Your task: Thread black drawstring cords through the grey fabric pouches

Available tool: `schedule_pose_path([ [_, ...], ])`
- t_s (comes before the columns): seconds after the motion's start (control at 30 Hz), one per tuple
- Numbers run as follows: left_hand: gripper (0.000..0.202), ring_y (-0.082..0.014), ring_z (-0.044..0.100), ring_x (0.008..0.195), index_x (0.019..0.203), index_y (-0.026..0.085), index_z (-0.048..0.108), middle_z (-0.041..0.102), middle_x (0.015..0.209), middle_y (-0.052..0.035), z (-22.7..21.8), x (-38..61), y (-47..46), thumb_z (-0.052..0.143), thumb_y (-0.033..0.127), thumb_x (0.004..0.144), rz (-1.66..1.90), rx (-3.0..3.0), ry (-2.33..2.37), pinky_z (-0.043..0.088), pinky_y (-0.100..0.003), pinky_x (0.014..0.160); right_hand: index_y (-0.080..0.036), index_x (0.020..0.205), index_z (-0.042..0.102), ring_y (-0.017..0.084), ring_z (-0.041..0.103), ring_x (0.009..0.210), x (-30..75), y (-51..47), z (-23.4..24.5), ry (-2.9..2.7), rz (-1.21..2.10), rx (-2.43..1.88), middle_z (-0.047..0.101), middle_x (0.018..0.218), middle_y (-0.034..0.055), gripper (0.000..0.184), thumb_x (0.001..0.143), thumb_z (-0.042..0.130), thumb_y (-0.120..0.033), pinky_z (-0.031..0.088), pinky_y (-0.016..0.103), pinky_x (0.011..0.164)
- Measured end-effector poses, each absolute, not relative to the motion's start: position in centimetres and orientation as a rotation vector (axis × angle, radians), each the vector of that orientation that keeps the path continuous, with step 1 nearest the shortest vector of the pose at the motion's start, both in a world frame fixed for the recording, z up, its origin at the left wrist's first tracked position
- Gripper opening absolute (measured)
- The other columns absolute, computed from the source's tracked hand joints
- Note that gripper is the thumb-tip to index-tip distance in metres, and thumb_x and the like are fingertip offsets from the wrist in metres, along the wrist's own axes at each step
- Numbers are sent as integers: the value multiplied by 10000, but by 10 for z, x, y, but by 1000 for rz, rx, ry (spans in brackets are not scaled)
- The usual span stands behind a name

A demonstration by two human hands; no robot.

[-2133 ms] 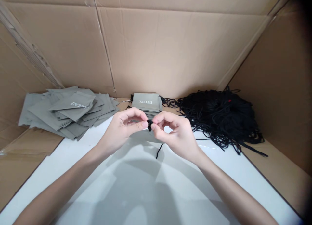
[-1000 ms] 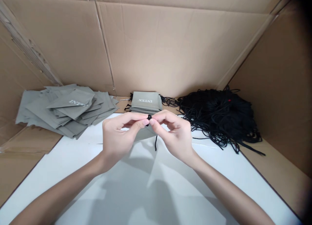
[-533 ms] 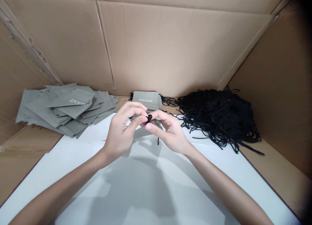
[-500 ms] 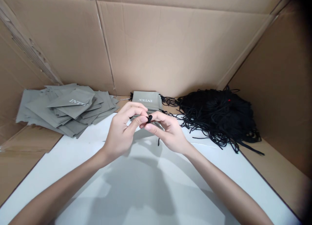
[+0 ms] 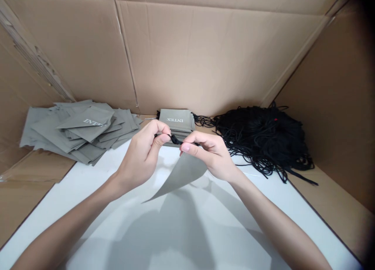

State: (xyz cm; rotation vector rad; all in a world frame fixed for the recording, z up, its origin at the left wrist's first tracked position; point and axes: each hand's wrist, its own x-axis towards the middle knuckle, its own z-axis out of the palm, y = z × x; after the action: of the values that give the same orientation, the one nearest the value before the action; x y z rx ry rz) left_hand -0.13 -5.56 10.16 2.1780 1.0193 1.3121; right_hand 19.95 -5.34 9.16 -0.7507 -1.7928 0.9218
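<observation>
A short twisted stretch of black cord spans the gap between my hands above the white table. My left hand pinches its left end between thumb and index finger. At the other end, my right hand has thumb and index finger closed on the cord. Below the right hand hangs a grey pouch, tilted, its lower corner pointing left. The pouch's upper edge is hidden behind the right fingers. Just behind the hands lies a neat stack of grey pouches lettered INTEX, with black cords at its sides.
Loosely piled grey pouches lie at the back left. A big tangled heap of black cords sits at the back right. Cardboard walls enclose the white table at the back and sides.
My hands have drawn apart, stretching the cord between them, where a small black bunch was pinched before. The grey pouch now hangs in plain sight under my right hand.
</observation>
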Motion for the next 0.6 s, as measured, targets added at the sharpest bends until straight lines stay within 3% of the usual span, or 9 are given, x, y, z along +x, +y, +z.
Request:
schedule_pose_path([
  [0.23,217,-175,611,856,924,199,576,630,905,-47,110,-4,-57,498,385,1002,1149,2044,910,495,-274,748,-183,735,631,112,514,617,200,-62,96,-1770,975,-767,615,684,-15,238,936,621,-310,408,241,589],
  [0.43,263,-184,655,994,1073,206,602,679,1063,-71,121,-12,-57,535,443,978,1164,2091,880,524,-269,870,-184,748,609,116,538,629,199,-59,93,-1728,1076,-698,618,691,-12,234,948,599,-305,434,239,601],
  [0.6,153,-154,670,819,944,229,673,718,896,-7,121,-11,-57,645,377,916,1107,2166,1018,498,-208,654,-183,743,602,123,542,627,198,-59,92,-1729,1109,-737,612,683,-9,241,947,591,-311,436,248,600],
])
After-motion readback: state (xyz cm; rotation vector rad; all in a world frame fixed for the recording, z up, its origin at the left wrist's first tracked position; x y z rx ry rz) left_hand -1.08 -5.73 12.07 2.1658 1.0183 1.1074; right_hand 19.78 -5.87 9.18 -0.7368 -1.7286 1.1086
